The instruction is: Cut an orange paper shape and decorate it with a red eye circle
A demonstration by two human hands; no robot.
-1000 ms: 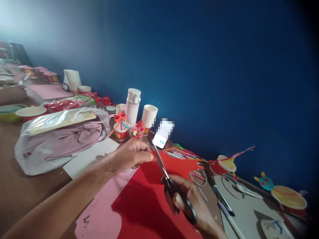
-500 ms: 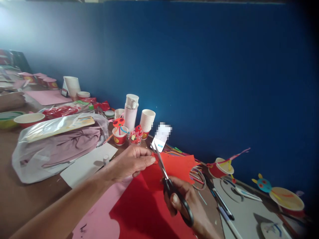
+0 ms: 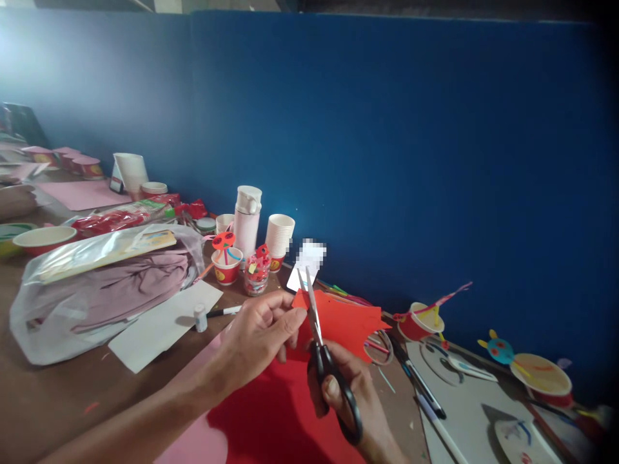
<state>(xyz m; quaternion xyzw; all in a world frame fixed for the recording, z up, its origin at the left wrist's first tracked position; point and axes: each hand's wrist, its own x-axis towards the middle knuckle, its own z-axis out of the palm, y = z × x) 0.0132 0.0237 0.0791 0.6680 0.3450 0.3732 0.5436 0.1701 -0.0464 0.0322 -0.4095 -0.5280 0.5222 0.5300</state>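
- One pair of scissors (image 3: 322, 366) is being gripped by the right of two hands (image 3: 360, 386), its blades being held slightly apart.
- One orange-red sheet (image 3: 345, 319) is being pinched at its left edge by the left hand (image 3: 261, 332), with thumb and forefinger being kept narrow; it is being presented at the scissors' blades. Whether paper is being cut just now cannot be told.
- The step in hand is being judged as trimming; any further snip would be calling for fingertips being kept off the blades.
- Beneath the scissors, one darker red sheet (image 3: 294, 406) is being supported by the desk (image 3: 82, 412).
- Beyond the scissors, one phone (image 3: 298, 277), one flask (image 3: 246, 231) and one stack of cups (image 3: 279, 240) are being seen; the stacked cups are being left uncounted.
- Around the scissors, three decorated cups are being displayed: one left (image 3: 226, 270), two right (image 3: 413, 327) (image 3: 544, 386).
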